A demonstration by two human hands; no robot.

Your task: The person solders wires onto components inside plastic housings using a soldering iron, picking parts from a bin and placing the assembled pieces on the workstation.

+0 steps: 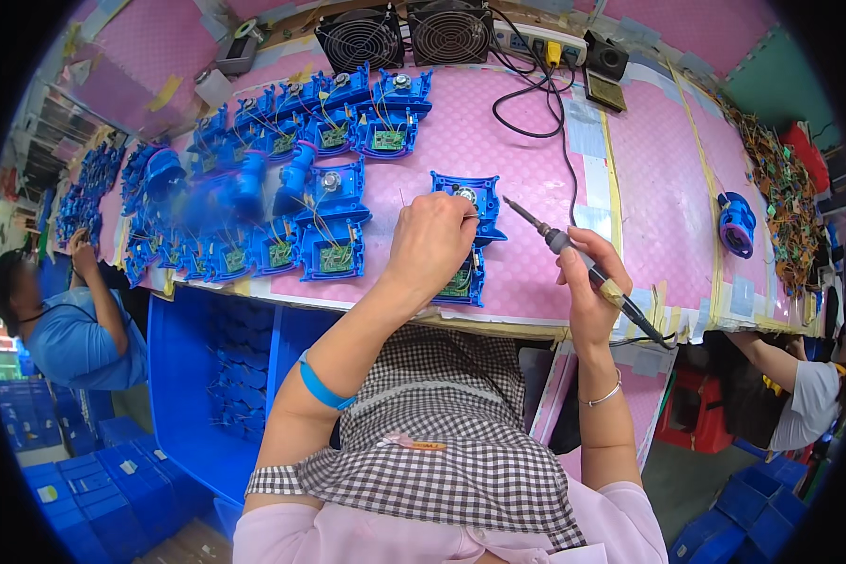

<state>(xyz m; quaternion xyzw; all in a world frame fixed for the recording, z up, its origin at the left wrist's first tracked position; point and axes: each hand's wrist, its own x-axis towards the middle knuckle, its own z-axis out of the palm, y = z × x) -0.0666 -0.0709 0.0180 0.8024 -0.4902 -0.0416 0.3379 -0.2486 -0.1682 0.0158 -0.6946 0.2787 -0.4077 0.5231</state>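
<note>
A blue plastic housing (pixel 487 225) lies in front of me, with a round speaker (pixel 466 195) in its far half and a green circuit board (pixel 458 282) in its near half. My left hand (pixel 430 242) is over it, fingers pinched near the speaker; a thin wire (pixel 401 196) pokes up beside the knuckles and seems to pass through the grip. The fingertips are partly hidden. In my right hand (pixel 592 282) is a soldering iron (pixel 555 237), held like a pen. Its tip points up and left, just right of the housing and apart from it.
Rows of blue housings (pixel 332 256) with boards and wires fill the left. Two fans (pixel 449 33), a power strip (pixel 536 42) and a black cable (pixel 526 132) are at the back. Right: a blue part (pixel 736 226) and a wire heap (pixel 780 207). Other people sit at both sides.
</note>
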